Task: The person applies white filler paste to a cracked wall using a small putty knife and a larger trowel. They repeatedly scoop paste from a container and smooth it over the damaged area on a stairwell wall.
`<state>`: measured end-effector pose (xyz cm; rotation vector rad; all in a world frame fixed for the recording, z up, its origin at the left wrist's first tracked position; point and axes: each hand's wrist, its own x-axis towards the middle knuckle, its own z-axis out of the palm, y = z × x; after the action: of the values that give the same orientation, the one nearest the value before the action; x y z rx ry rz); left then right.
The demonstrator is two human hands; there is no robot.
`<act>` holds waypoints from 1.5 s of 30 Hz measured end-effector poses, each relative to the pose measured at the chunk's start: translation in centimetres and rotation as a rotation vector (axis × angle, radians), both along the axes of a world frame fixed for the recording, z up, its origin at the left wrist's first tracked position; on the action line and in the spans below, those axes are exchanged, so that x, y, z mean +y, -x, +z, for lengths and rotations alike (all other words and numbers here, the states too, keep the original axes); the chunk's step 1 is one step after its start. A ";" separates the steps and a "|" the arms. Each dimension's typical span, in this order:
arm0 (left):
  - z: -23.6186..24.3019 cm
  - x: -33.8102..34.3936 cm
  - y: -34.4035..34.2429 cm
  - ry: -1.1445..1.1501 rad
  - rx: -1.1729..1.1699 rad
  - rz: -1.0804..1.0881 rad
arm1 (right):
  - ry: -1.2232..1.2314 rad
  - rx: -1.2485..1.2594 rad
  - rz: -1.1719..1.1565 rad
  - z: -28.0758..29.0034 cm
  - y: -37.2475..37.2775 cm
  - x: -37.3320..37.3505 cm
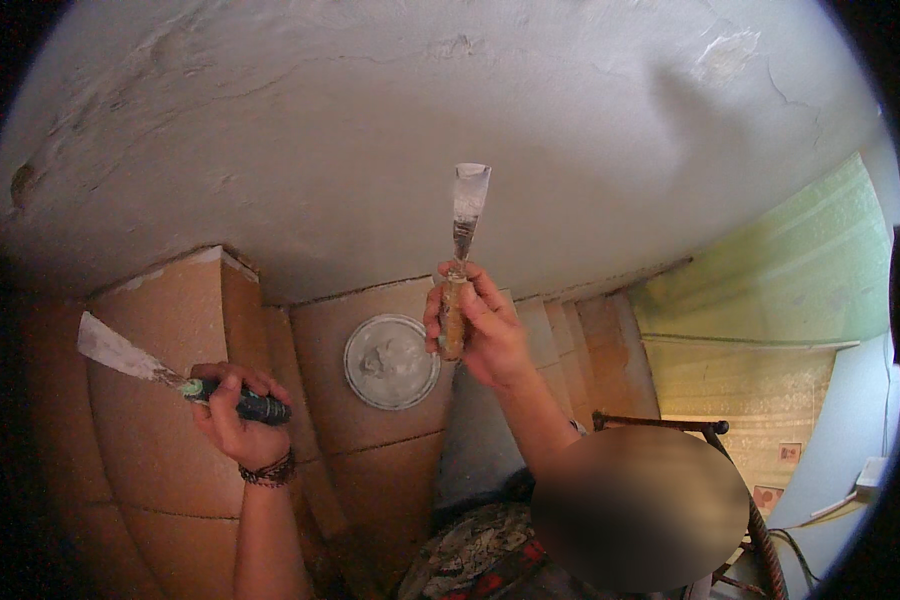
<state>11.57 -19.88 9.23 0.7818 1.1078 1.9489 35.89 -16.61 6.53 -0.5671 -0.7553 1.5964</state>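
The wooden-handled putty knife [463,243] stands near the middle of the view, held blade up in the right hand [486,335], whose fingers are clamped round the handle with the thumb pressed along its side; its metal blade is smeared with pale paste. A second, wider scraper [173,379] is in the left hand [238,412], fingers wrapped round its dark green handle, the coated blade pointing up and to the left. Dark bracelets [268,470] circle the left wrist. Between the two hands, and lower than them in the room, a round white container [391,407] holds light grey paste [402,352] with an uneven, lumpy surface. It sits on a brown tiled surface [370,462], beside a raised brown block [165,320] at the left. Beyond the tools spreads a grey wall [370,130] with cracks, rough patches and a dark shadow at the upper right; I cannot tell whether the upright blade touches it. To the right hang a green curtain [780,265] and yellowish fabric [750,385], with a dark metal frame [660,424] nearer by.
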 end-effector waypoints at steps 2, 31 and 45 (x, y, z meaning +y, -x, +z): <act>0.4 -0.2 -0.3 -0.004 0.014 0.005 | -0.036 -0.055 -0.017 0.2 0.3 0.1; 1.7 -0.1 -0.3 0.104 -0.075 0.092 | -0.328 -0.745 -0.629 8.0 8.9 6.0; 2.0 -0.2 -0.6 0.076 -0.003 0.001 | -0.294 -0.806 -0.894 9.3 10.0 9.9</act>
<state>12.14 -20.07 11.19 0.7374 1.1739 1.8961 25.92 -6.70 15.86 -1.1485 -1.0838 0.3854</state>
